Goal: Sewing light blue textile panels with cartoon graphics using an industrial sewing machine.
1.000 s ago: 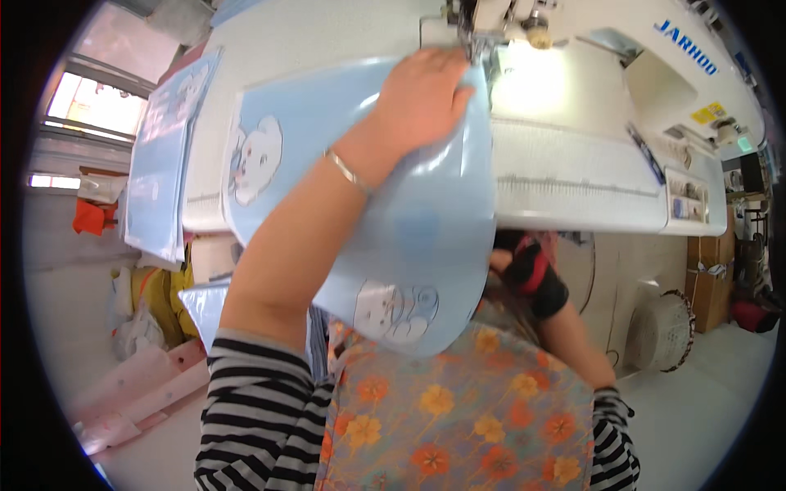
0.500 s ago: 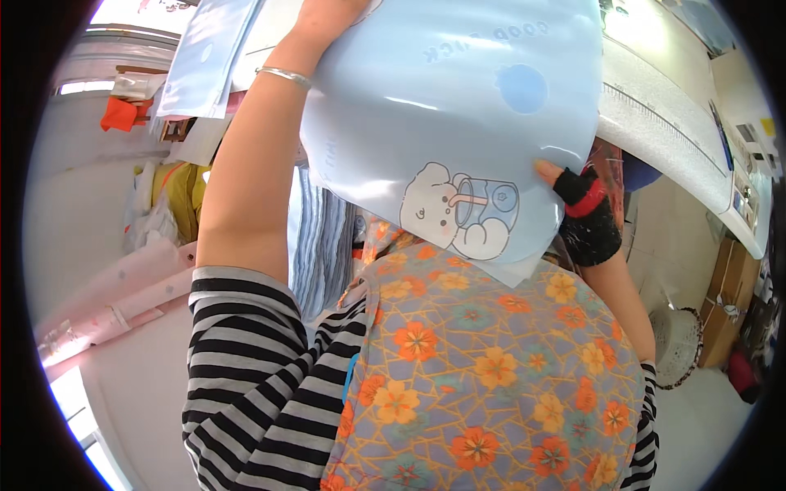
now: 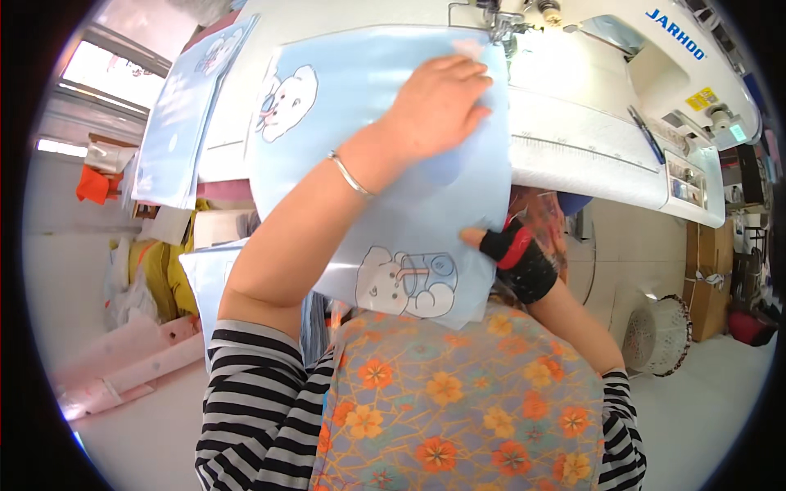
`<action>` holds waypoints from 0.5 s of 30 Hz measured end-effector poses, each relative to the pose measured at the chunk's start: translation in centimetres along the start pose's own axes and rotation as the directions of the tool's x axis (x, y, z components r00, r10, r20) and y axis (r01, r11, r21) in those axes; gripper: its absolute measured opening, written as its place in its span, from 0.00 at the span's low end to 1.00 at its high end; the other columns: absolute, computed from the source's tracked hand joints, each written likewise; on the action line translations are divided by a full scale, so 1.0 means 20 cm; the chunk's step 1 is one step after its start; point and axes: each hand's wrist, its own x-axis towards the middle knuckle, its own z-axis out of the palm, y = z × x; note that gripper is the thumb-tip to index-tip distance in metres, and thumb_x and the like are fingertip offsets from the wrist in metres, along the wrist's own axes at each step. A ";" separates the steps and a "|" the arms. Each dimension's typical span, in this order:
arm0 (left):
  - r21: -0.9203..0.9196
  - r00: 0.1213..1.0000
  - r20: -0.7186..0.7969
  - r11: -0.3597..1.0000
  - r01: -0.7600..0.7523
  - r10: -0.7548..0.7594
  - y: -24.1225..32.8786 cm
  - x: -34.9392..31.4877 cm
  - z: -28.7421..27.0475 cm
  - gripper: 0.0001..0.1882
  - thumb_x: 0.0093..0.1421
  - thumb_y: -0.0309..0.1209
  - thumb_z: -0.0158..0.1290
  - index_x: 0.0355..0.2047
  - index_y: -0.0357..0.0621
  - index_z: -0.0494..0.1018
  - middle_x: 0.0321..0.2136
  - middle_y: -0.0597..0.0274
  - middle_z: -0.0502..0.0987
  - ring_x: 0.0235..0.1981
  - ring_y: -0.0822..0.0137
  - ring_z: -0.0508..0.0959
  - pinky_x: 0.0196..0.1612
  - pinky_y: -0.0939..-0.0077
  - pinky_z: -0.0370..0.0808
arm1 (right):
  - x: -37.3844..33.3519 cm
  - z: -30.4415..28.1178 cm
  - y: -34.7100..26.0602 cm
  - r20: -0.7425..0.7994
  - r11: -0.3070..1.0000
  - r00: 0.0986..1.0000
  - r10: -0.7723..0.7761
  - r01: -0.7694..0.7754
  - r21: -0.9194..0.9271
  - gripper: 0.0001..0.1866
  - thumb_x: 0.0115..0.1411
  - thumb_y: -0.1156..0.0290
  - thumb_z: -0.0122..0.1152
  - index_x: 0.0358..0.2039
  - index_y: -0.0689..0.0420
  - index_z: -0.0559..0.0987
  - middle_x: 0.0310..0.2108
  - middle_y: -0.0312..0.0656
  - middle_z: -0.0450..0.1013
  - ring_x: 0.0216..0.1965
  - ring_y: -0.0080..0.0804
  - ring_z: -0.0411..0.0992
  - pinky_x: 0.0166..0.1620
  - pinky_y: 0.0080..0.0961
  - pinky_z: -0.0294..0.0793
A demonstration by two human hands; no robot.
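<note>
A light-blue glossy sheet (image 3: 360,78) printed with white cartoon bears spreads over the machine table and droops toward my lap. My left hand (image 3: 438,106) lies on its upper right part with the fingers stretched out, close to the presser foot (image 3: 506,34) of a white sewing machine (image 3: 630,37). Lower down, my right hand (image 3: 520,260), in a black and red fingerless glove, grips the sheet's right edge. Its thumb is on top; the other fingers are hidden beneath. The sheet's far right corner reaches beside the presser foot.
More blue printed sheets (image 3: 184,114) lie at the table's left, and others (image 3: 209,274) hang below my left arm. A dark pen (image 3: 647,135) rests on the machine bed, right of the printed ruler (image 3: 565,147). A basket (image 3: 655,335) stands on the floor at right.
The sheet has come down from in front of the view onto the table, uncovering the machine head. My left hand now lies flat on it near the presser foot; my right keeps its edge.
</note>
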 end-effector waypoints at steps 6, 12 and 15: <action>-0.021 0.994 0.040 0.995 0.100 -0.099 0.07 0.04 0.07 0.12 0.53 0.32 0.57 0.37 0.40 0.74 0.43 0.56 0.76 0.45 0.57 0.75 0.49 0.62 0.73 | 0.02 -0.03 -0.04 0.020 0.986 0.998 0.065 -0.061 -0.156 0.28 0.56 0.71 0.64 0.58 0.61 0.69 0.49 0.39 0.73 0.50 0.27 0.70 0.55 0.30 0.70; 0.093 0.995 0.024 0.991 0.094 -0.096 -0.01 0.08 0.10 0.14 0.52 0.31 0.55 0.38 0.36 0.73 0.43 0.54 0.76 0.46 0.55 0.75 0.50 0.61 0.73 | 0.08 -0.03 -0.04 0.059 0.942 0.998 -0.037 0.055 -0.331 0.22 0.59 0.66 0.63 0.52 0.63 0.74 0.44 0.41 0.77 0.45 0.25 0.72 0.50 0.28 0.73; 0.037 0.950 0.248 0.982 0.184 -0.187 0.10 0.11 0.05 0.16 0.53 0.30 0.54 0.40 0.34 0.73 0.44 0.53 0.75 0.47 0.54 0.75 0.52 0.60 0.72 | 0.07 -0.04 -0.08 -0.004 0.970 0.999 -0.033 0.031 -0.241 0.23 0.60 0.65 0.62 0.52 0.63 0.74 0.44 0.42 0.77 0.44 0.26 0.72 0.50 0.28 0.72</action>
